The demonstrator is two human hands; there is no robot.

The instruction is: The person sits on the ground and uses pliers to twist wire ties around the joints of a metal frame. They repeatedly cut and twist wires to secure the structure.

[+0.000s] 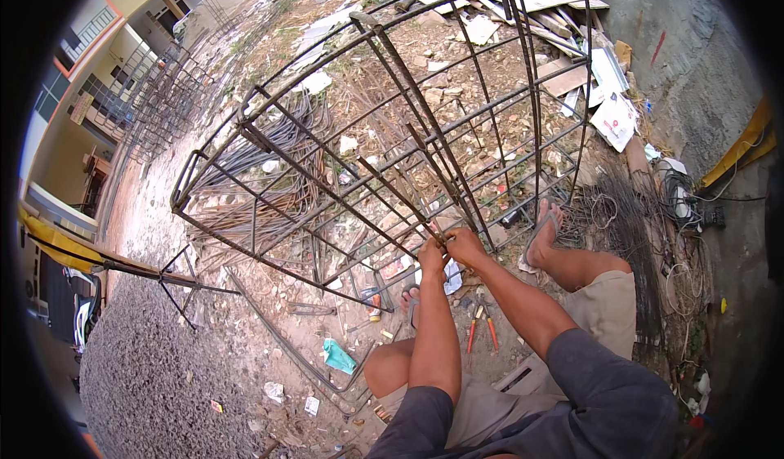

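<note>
A large cage of rusty steel rebar (412,144) stands in front of me, made of long bars joined by bent cross pieces. Both my hands meet at a bar joint low on its near side. My left hand (432,257) is closed on the rebar there, its fingers bent. Beside it, touching or nearly so, my right hand (465,247) has its fingers closed at the same joint. Any thin wire between the fingertips is too small to make out. Pliers or cutters with red-orange handles (482,331) lie on the ground between my legs.
Loose rebar rods (261,214) lie under and behind the cage. A gravel heap (155,369) is at left, near a teal cloth (338,356). Broken boards (563,38) lean by the wall at far right. Dark wire bundles (633,238) lie at right. More cages (167,95) stand far left.
</note>
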